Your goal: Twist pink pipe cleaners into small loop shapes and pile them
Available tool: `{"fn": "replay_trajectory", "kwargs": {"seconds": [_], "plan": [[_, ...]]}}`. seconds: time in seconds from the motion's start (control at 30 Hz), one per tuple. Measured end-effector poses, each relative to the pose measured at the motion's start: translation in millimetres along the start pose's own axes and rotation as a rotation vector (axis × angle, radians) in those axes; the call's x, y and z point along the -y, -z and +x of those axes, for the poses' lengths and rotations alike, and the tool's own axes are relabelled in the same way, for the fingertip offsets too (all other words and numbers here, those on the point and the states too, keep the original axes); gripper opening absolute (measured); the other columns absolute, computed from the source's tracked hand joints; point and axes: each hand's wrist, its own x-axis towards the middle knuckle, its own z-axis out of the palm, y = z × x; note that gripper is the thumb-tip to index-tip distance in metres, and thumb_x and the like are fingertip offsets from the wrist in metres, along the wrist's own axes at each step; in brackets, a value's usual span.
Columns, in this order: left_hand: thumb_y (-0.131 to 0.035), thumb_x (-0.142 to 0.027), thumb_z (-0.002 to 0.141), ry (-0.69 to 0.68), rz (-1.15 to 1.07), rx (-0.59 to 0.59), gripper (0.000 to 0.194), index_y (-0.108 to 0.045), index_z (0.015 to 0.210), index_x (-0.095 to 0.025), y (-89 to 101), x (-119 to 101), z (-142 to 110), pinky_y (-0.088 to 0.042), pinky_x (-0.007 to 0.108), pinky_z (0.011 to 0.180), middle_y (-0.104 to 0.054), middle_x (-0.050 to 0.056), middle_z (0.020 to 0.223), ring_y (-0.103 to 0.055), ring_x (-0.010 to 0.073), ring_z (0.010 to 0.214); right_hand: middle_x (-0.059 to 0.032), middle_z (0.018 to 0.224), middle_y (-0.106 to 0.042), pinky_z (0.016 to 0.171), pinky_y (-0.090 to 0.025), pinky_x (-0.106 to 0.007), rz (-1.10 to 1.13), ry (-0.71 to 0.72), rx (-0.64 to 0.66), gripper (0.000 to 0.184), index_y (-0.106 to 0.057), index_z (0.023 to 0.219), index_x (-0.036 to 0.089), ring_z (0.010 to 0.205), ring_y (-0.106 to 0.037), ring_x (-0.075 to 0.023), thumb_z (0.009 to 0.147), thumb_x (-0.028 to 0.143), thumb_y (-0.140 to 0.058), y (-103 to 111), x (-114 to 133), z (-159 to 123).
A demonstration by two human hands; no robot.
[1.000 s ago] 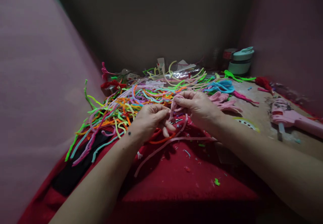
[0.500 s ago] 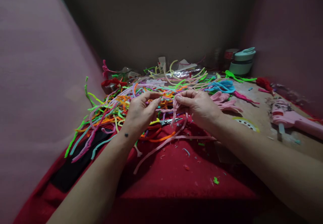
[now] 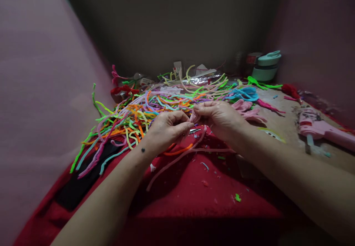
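Between my two hands is a small bent piece of pink pipe cleaner [image 3: 194,117]. My right hand [image 3: 222,118] pinches its upper part with thumb and forefinger. From the other side, my left hand [image 3: 168,126] closes thumb and fingers on its lower left part. Below them, loose pink pipe cleaners [image 3: 177,160] lie across the red cloth [image 3: 210,201]. A pair of scissors [image 3: 195,131] rests just under my hands, with only the blade tips showing. Behind my hands spreads a tangled heap of coloured pipe cleaners [image 3: 130,107].
A pink glue gun [image 3: 318,129] lies at the right. Pink pipe-cleaner loops [image 3: 245,110] and blue loops [image 3: 245,94] sit beyond my right hand. At the back right stands a mint-coloured container [image 3: 266,67]. A black flat item [image 3: 80,181] lies on the left; scraps dot the cloth.
My left hand has come right and slightly down, from apart to meeting my right hand at the pink pipe cleaner. It now covers most of the scissors. My right hand has barely moved.
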Motion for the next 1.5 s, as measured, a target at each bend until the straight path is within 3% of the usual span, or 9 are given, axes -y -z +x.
{"fn": "replay_trajectory", "kwargs": {"seconds": [0.3,0.57,0.8,0.97,1.17,1.5], "plan": [[-0.060,-0.028,0.072,0.019,-0.027,0.001,0.018,-0.054,0.063,-0.013,2.9,-2,-2,-0.019,0.018,0.038,-0.038,-0.007,0.045,-0.028,0.0030,0.039,-0.0005,0.051,-0.058,0.053,-0.039,-0.025,0.052,0.039,-0.053,0.022,-0.057,0.048,0.015,0.047,-0.051,-0.0094,0.068,0.021,-0.066,-6,2,-6],[-0.060,-0.027,0.073,0.014,0.007,0.024,0.018,-0.053,0.062,-0.014,3.3,-2,-2,-0.019,0.018,0.040,-0.041,-0.005,0.049,-0.031,0.0036,0.042,-0.0007,0.052,-0.059,0.057,-0.041,-0.026,0.048,0.062,-0.070,0.021,-0.056,0.050,0.015,0.049,-0.052,-0.0097,0.069,0.020,-0.063,-7,-4,-5],[-0.063,-0.035,0.072,0.087,-0.201,0.101,0.025,-0.050,0.062,-0.016,11.2,10,4,-0.016,0.020,0.040,-0.035,-0.006,0.047,-0.025,0.0034,0.040,-0.0004,0.057,-0.058,0.051,-0.034,-0.025,0.039,0.029,0.007,0.017,-0.060,0.058,0.014,0.051,-0.047,-0.0087,0.063,0.026,-0.071,2,-1,2],[-0.064,-0.034,0.070,0.095,-0.204,0.078,0.023,-0.054,0.064,-0.015,15.6,15,6,-0.018,0.019,0.041,-0.040,-0.005,0.050,-0.030,0.0037,0.041,0.0005,0.052,-0.056,0.049,-0.030,-0.024,-0.012,0.000,0.032,0.021,-0.060,0.055,0.014,0.048,-0.043,-0.0075,0.058,0.029,-0.074,5,1,5],[-0.063,-0.034,0.070,0.096,-0.248,0.074,0.022,-0.053,0.064,-0.015,16.4,14,4,-0.018,0.018,0.040,-0.039,-0.005,0.049,-0.030,0.0035,0.040,0.0037,0.049,-0.047,0.047,-0.028,-0.024,-0.056,0.042,0.108,0.027,-0.055,0.052,0.015,0.046,-0.038,-0.0066,0.064,0.032,-0.072,5,-1,5],[-0.060,-0.034,0.073,0.045,-0.227,0.052,0.024,-0.049,0.061,-0.016,11.6,8,1,-0.018,0.018,0.040,-0.034,-0.006,0.047,-0.025,0.0037,0.040,0.0036,0.047,-0.043,0.049,-0.032,-0.026,-0.040,0.087,0.045,0.029,-0.051,0.052,0.017,0.046,-0.037,-0.0082,0.069,0.035,-0.067,2,-5,3]]}}
